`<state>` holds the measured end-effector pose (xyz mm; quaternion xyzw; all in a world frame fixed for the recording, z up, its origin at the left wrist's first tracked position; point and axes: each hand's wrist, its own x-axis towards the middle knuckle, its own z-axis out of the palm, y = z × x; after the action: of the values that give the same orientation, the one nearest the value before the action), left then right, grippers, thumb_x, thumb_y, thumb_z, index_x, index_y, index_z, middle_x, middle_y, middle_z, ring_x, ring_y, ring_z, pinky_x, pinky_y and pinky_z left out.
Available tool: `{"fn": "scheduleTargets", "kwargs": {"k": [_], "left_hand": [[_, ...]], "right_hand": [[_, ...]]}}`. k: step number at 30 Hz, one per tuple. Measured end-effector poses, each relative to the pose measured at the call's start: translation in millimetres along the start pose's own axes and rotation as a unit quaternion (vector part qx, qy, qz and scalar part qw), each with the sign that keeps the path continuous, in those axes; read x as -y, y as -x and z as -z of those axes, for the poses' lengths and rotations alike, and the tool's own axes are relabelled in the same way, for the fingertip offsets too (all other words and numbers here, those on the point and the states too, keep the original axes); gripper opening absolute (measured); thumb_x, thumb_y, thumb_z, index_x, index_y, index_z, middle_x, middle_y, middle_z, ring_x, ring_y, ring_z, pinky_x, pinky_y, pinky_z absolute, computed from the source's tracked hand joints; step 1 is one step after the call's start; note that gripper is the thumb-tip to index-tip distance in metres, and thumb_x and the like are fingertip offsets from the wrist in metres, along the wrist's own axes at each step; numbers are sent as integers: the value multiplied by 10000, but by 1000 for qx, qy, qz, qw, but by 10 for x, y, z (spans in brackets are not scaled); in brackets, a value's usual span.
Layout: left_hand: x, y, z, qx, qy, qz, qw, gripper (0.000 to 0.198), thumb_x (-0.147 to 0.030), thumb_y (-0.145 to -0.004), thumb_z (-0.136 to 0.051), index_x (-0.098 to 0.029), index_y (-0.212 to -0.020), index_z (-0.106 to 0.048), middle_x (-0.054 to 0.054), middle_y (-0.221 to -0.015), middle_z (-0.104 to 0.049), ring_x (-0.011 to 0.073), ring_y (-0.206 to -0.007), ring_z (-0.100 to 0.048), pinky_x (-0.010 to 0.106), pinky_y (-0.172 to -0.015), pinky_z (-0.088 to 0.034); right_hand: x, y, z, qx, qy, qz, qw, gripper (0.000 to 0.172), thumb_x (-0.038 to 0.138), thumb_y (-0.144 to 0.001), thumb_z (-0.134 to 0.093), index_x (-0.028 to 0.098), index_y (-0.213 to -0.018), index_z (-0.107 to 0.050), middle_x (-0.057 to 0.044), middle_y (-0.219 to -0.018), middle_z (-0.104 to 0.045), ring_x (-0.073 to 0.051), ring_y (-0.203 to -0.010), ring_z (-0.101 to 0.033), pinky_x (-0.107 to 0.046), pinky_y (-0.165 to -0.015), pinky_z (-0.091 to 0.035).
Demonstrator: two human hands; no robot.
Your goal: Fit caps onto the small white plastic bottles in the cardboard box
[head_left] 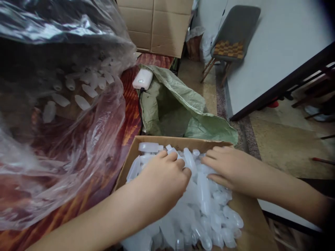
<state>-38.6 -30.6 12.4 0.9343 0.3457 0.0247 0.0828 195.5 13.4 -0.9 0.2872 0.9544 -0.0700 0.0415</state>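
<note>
A cardboard box (183,140) in front of me holds many translucent white plastic pieces (204,195), long and rounded like small bottles. My left hand (167,174) lies over the pieces near the middle of the box, its fingers curled down; whatever is in them is hidden beneath the hand. At the far right part of the box, my right hand (225,165) reaches over the pieces with its fingers stretched out and the thumb apart. I see nothing held in it.
To the left, a large clear plastic bag (104,129) with similar pieces inside lies on a red patterned surface (132,101). A green woven sack (180,90) stands beyond the box, with a white device (142,78) and its black cable. A chair (234,35) is farther back.
</note>
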Motion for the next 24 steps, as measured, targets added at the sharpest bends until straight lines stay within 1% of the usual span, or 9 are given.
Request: {"fn": "scheduleTargets", "kwargs": {"k": [2,4,8,11,13,15,17,21,24], "left_hand": [[-21,2,-86,15,-5,0,1000,155,-229,-743,-737,-185,-775,-592,27,-765,-614,231,-744,-572,361,-654,-434],[-20,-10,-132,26,-11,6,1000,136,-220,-745,-731,-181,-765,-603,33,-775,-619,233,-751,-578,361,-659,-436],[-1,-42,-118,45,-5,11,999,75,-232,-815,-662,-169,-801,-623,46,-810,-644,250,-779,-601,379,-684,-450],[23,-44,-22,68,19,21,997,110,-267,-851,-627,-158,-846,-616,63,-835,-663,261,-791,-615,384,-705,-455],[54,-37,71,69,51,37,996,133,-287,-880,-588,-155,-886,-603,73,-862,-663,266,-810,-614,384,-716,-452],[94,-32,169,46,102,52,992,172,-310,-923,-522,-154,-946,-590,72,-892,-649,256,-831,-600,374,-716,-443],[129,-32,256,15,163,58,985,206,-316,-959,-453,-155,-979,-581,55,-884,-625,230,-831,-580,351,-710,-428],[167,-42,369,-33,323,84,942,272,-326,-995,-360,-174,-907,-568,0,-809,-577,158,-774,-545,292,-699,-407],[186,-62,383,-31,490,157,857,411,-397,-988,-336,-173,-690,-512,-27,-650,-514,107,-617,-493,239,-596,-387]], "right_hand": [[17,82,-57,42,22,-8,999,69,183,-792,-653,182,-777,-586,-43,-777,-593,-263,-745,-564,-401,-658,-438],[19,101,-69,41,15,-19,999,25,169,-831,-590,180,-841,-610,-59,-814,-586,-266,-767,-550,-413,-670,-431],[31,55,55,-25,-110,-26,993,308,153,-917,-425,203,-1151,-619,-98,-968,-603,-262,-918,-566,-440,-774,-458],[80,36,171,-104,-261,-82,956,244,216,-935,-478,215,-1129,-625,-73,-1044,-650,-210,-979,-604,-367,-841,-492],[122,45,223,-150,-343,-136,917,165,282,-910,-569,223,-1050,-634,-46,-1013,-680,-184,-912,-648,-312,-793,-527],[160,65,260,-180,-405,-160,882,177,327,-890,-620,226,-1036,-631,-40,-1001,-695,-180,-870,-678,-285,-742,-555],[190,84,294,-201,-411,-151,876,192,343,-889,-635,236,-1048,-638,-40,-1015,-704,-188,-886,-690,-277,-735,-571],[242,85,361,-271,-272,-82,920,172,237,-902,-620,247,-1073,-631,-24,-1007,-720,-176,-924,-691,-272,-791,-579],[294,41,385,-340,-173,31,924,307,90,-883,-597,229,-1157,-590,-51,-1113,-701,-175,-1026,-674,-285,-889,-571]]}}
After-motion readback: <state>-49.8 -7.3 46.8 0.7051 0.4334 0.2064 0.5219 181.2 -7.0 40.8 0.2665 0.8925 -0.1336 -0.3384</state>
